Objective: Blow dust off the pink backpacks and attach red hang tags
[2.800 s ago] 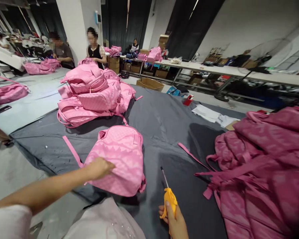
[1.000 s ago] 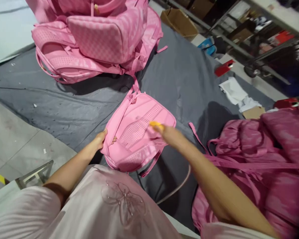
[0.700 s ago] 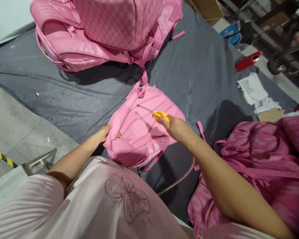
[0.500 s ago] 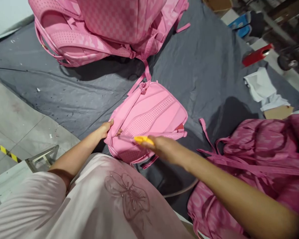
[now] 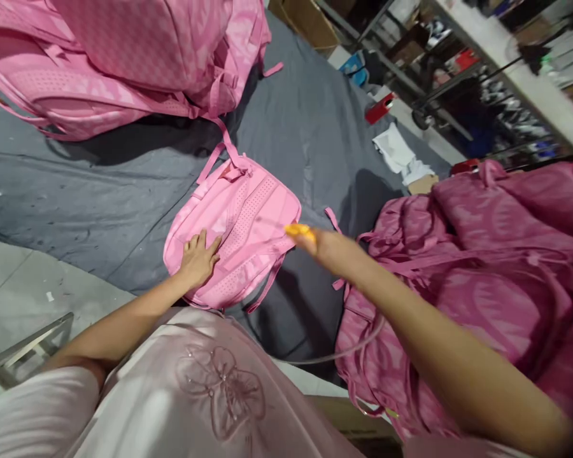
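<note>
A small pink backpack (image 5: 239, 210) lies on the grey cloth in front of me, its dotted back panel and straps facing up. My left hand (image 5: 199, 262) rests on its lower left part, fingers spread flat. Closed around an orange-yellow air blow gun (image 5: 298, 229), my right hand (image 5: 332, 251) is over the pack's right edge. The gun's thin nozzle, blurred, points left across the panel. Below the right forearm a clear hose (image 5: 325, 360) curves down. How my right fingers sit on the handle is mostly hidden.
Large pink backpacks (image 5: 138, 57) stand at the back left, and darker pink bags (image 5: 482, 286) are heaped at the right. Along the far right edge of the grey cloth (image 5: 310, 127) lie white scraps (image 5: 395, 149) and a red object (image 5: 379, 108). Shelving (image 5: 410, 89) stands beyond.
My left hand has let go of the strap at the pack's left edge and now lies flat on the pack. The blow gun has moved from the lower strap towards the right edge.
</note>
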`<state>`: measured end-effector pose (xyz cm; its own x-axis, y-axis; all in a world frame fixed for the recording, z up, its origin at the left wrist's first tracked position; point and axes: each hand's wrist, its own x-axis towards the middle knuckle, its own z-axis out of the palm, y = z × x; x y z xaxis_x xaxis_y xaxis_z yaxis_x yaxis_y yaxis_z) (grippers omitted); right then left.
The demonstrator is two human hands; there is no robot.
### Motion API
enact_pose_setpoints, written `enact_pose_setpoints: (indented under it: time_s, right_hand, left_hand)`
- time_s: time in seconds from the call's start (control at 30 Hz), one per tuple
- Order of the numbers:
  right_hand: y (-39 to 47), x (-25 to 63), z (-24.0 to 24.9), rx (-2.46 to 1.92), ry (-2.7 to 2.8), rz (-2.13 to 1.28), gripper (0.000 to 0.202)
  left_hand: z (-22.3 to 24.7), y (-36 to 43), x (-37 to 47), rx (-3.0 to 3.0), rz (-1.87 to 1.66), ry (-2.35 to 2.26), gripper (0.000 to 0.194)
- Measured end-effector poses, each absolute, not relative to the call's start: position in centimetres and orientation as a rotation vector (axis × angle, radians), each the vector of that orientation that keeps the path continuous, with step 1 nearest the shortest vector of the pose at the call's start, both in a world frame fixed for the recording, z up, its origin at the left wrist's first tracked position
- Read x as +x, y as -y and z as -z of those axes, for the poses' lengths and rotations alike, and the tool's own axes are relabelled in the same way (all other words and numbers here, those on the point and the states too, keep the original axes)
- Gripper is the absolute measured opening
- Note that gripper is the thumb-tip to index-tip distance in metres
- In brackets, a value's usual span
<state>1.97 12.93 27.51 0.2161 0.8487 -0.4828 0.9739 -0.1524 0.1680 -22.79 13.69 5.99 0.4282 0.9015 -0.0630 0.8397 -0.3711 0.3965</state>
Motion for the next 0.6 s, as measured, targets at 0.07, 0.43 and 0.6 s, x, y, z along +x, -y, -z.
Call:
enact_pose_setpoints:
  time_s: [0.07,0.43,0.6]
  right_hand:
    - [-11.9,1.3,-27.0,1.903,-1.778,0.539,0.057]
    - [-12.6,7.4,-26.2,2.182,-1.644,0.238,0.067]
    - [-9.9,7.4,-26.2,1.962,-1.735,0.515,0.059]
  left_hand:
    - [-6.1,-13.8,-22.4,2.302,-0.233,-1.521,0.057]
    - [-8.0,-5.8,-16.9,2.526,-0.22,-1.2,0.076]
    - [-6.6,-5.1,-15.0,2.495,-0.147,-1.262,0.069]
